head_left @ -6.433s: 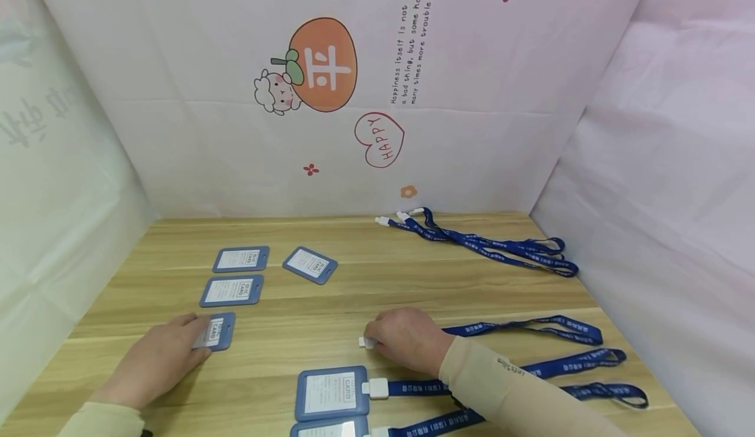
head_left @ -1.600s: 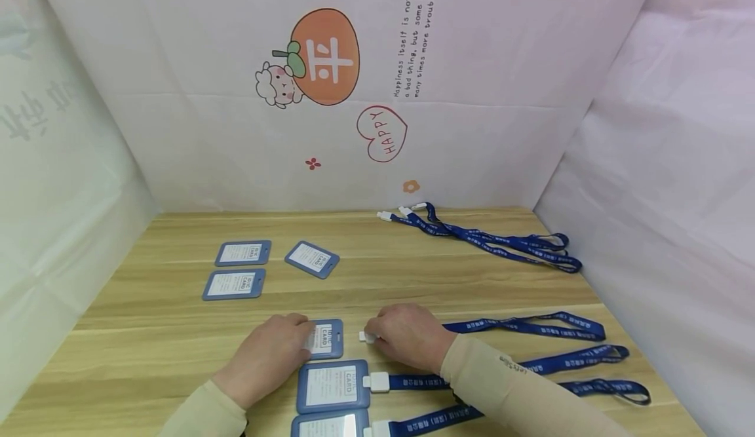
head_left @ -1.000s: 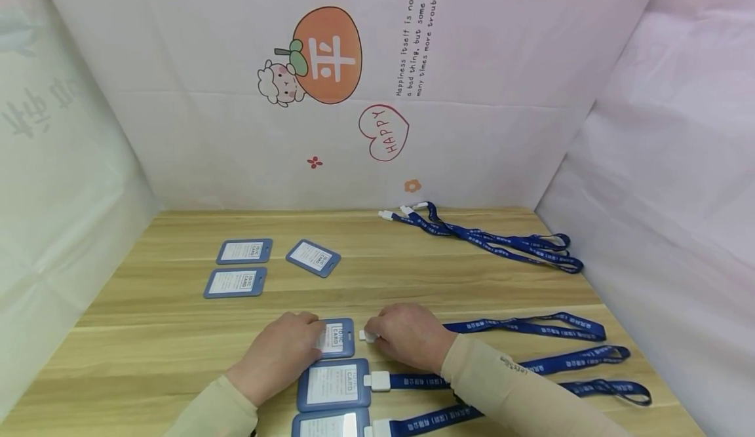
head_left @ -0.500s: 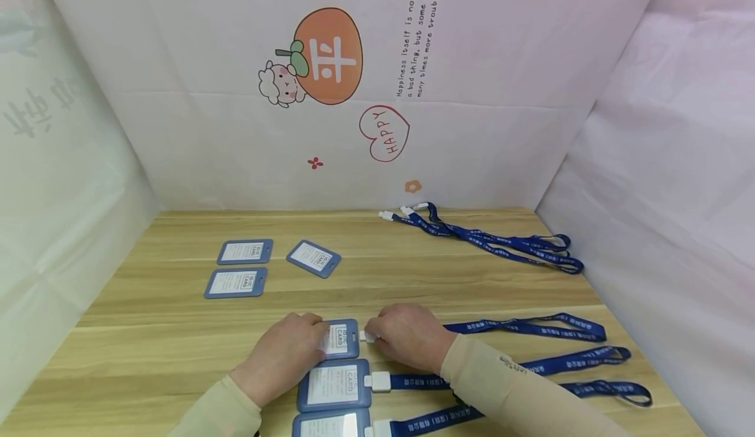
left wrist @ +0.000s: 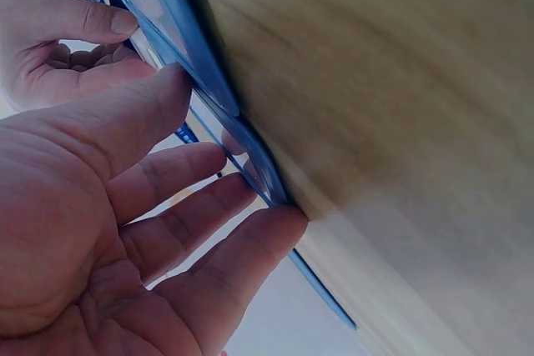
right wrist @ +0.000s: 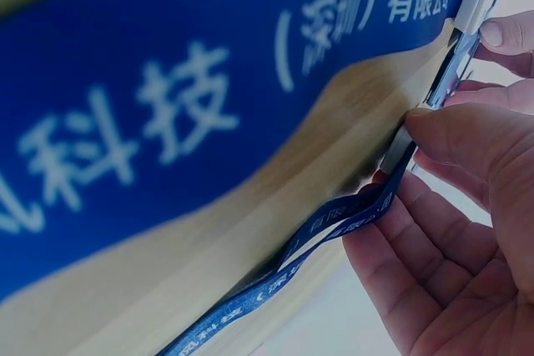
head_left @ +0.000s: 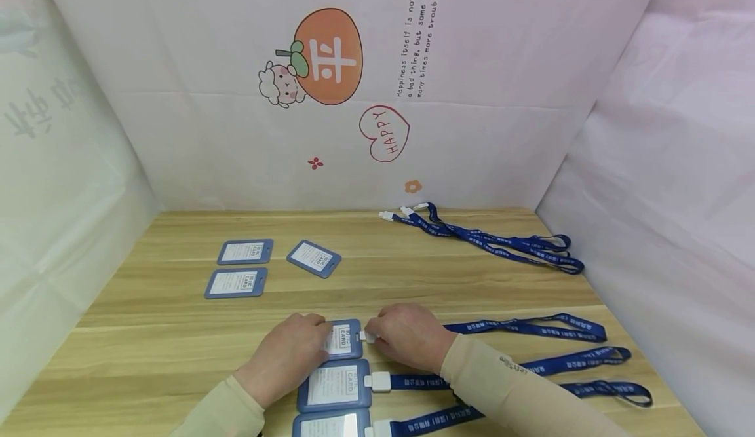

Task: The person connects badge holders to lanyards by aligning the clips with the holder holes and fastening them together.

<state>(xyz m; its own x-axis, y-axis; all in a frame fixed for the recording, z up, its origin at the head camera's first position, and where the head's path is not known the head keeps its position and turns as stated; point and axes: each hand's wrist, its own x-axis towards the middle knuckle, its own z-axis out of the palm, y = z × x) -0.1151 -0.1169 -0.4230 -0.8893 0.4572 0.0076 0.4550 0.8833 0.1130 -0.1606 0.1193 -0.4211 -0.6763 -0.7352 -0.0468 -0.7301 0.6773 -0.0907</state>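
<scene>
Card holder [head_left: 345, 341], flat blue-rimmed rectangle, pinched by left grip [head_left: 287, 356]; right grip [head_left: 411, 337] pinches white clip [head_left: 364, 336].

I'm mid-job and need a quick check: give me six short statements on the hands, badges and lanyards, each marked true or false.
1. The left hand holds a badge. True.
2. The right hand pinches a white clip. True.
3. The far lanyards lie on the left. False: the far lanyards lie on the right.
4. Three loose badges lie beyond the left hand. True.
5. All three lie parallel. False: the rightmost is angled.
6. The nearest badges lack clips. False: the nearest badges each have one.
</scene>
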